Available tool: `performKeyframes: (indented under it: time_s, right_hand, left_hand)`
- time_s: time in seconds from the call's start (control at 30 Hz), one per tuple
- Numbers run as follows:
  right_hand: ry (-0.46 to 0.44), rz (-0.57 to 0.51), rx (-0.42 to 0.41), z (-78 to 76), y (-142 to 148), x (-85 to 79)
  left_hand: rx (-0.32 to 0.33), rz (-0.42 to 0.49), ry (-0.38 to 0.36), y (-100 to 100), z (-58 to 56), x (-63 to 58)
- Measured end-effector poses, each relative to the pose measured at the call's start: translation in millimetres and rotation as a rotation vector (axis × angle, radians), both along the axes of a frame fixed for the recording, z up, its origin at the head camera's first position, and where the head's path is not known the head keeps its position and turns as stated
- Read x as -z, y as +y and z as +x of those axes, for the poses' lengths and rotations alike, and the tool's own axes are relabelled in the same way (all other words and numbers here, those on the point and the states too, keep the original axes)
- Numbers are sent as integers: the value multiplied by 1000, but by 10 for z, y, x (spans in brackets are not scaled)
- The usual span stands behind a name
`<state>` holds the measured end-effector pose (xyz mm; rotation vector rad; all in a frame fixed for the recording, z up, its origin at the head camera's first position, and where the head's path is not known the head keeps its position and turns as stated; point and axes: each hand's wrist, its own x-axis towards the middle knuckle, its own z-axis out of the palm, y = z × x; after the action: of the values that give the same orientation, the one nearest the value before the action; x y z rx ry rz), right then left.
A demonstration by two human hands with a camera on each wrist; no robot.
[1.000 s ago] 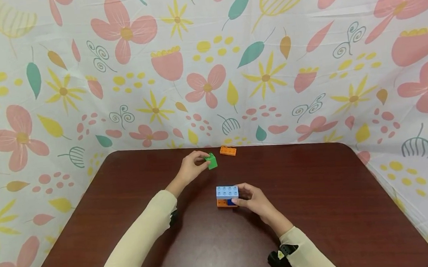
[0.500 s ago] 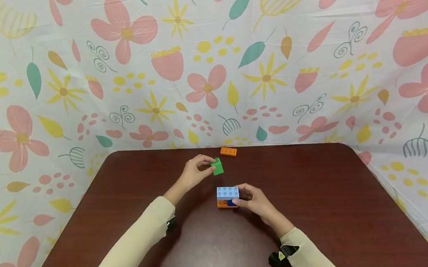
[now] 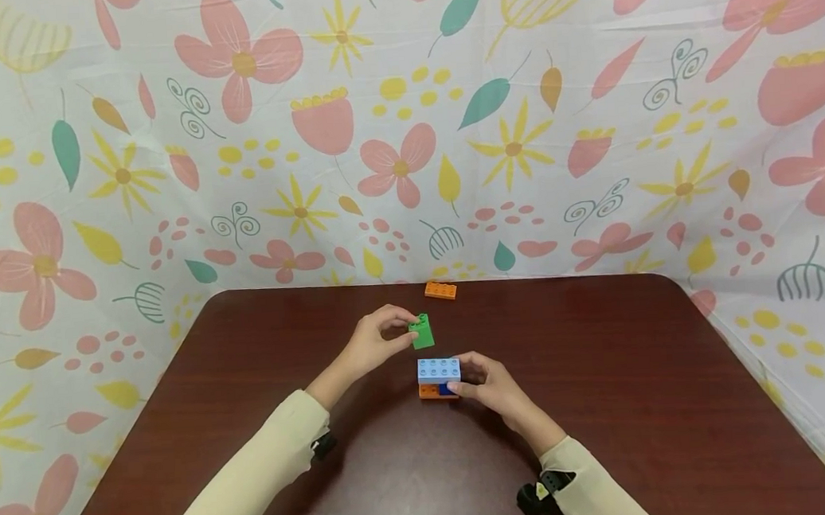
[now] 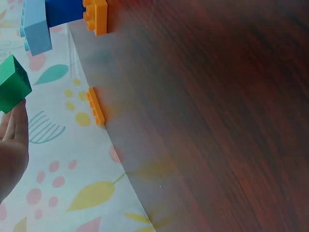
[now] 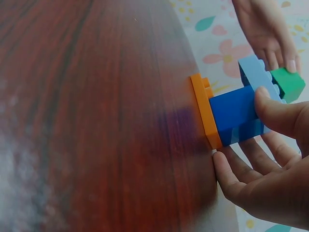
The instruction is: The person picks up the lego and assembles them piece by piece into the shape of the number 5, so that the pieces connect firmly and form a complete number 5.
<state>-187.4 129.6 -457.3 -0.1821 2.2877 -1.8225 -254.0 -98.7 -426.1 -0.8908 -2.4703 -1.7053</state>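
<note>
My left hand (image 3: 375,342) pinches a green toy brick (image 3: 422,332) between thumb and fingers, holding it up behind the stack. In the left wrist view the same green brick (image 4: 13,84) shows at the left edge. My right hand (image 3: 492,387) grips the right side of a small stack on the table. The stack has a flat orange brick (image 5: 205,113) at the bottom, a dark blue brick (image 5: 235,113) on its right half, and a light blue brick (image 3: 438,370) on top. Under the light blue brick's left half there is a gap.
Another flat orange brick (image 3: 440,291) lies at the far edge of the dark brown table (image 3: 569,334). Behind the table hangs a flower-patterned cloth (image 3: 411,234). A black wrist camera (image 3: 533,503) sits by the right sleeve.
The left hand has brought the green brick nearer, down and slightly right, towards the stack. My right hand and the stack have stayed in place.
</note>
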Motion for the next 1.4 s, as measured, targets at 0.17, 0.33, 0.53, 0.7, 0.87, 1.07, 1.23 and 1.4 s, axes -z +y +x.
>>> performKeyframes:
  time_s: [0.17,0.33,0.53,0.7,0.87,1.07,1.23,1.4]
  right_hand:
    - [-3,-2,9,-94,30,192]
    - [-15,-16,4,-109,38,239]
    - [-10,-21,-3,-110,47,243]
    - [-15,-31,-10,-122,45,253]
    - [-15,-24,-7,-121,51,259]
    - [-21,-29,-22,-46,31,107]
    - [-31,-20,-30,49,0,-80]
    - [-30,-27,-32,44,1,-72]
  left_hand:
    - [29,19,20,-15,194,-181]
    - [33,24,35,-31,256,-166]
    - [61,46,36,-51,290,-121]
    - [73,38,12,-72,341,-99]
    - [76,30,-4,-84,384,-71]
    - [88,45,-1,-91,390,-34]
    - [95,54,-2,-79,410,-23]
    - [113,71,6,-71,413,-23]
